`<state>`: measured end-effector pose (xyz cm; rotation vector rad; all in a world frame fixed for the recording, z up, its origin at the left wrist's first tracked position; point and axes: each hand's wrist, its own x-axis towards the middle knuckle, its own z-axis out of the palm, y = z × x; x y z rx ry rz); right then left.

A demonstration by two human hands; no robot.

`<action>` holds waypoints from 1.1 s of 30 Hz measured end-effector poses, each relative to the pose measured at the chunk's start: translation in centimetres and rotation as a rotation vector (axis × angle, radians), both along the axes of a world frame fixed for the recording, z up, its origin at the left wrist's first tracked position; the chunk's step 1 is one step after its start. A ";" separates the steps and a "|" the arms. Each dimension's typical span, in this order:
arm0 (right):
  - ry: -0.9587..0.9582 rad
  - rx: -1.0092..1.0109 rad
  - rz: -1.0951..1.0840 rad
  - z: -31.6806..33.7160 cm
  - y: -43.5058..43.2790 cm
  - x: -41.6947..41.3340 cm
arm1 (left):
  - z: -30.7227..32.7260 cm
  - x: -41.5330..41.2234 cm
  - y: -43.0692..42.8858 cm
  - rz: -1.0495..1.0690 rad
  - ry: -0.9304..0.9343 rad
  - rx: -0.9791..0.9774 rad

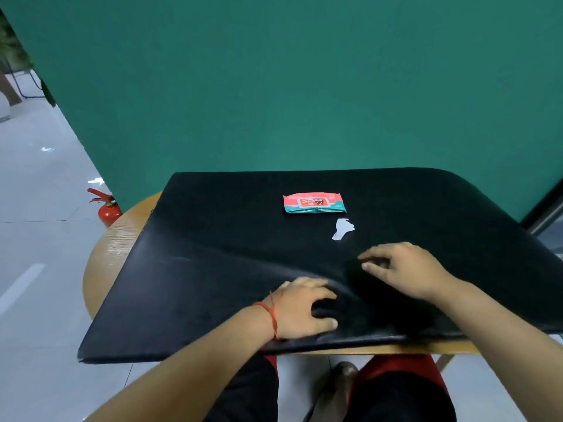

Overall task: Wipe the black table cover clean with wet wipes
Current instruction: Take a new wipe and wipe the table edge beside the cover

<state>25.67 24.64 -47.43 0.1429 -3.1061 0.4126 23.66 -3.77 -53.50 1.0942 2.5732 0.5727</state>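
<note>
My left fingers (320, 283) and thumb are curling round a raised fold of the black table cover (213, 269). My left hand (300, 309) is gripping it near the front edge, I judge to pull it flat before wiping. My right hand (405, 269) is bending its fingers onto the cover just beyond the fold; I cannot tell whether they are pinching it. The wet wipes pack (313, 203) and a loose white wipe (342, 229) are lying farther back, unheld.

Wet wipes pack (314, 203) print too small to read, black table cover (213, 269) cut off at right edge, table (103, 254) mostly hidden beneath it
</note>
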 end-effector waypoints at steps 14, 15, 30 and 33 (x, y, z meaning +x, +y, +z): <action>0.126 -0.145 -0.283 -7.4 -3.2 -13.4 | 0.6 -23.2 1.7 0.919 -0.478 0.483; 0.171 -0.144 -0.295 -7.6 -3.2 -13.3 | 0.8 -23.7 2.1 0.931 -0.513 0.483; 0.117 -0.942 -0.348 -4.9 -13.8 -11.9 | 0.0 -19.1 -9.5 1.076 -0.497 1.024; 0.049 -0.958 -0.294 -4.3 -16.4 -10.0 | 0.7 -16.2 -15.0 1.205 -0.403 1.124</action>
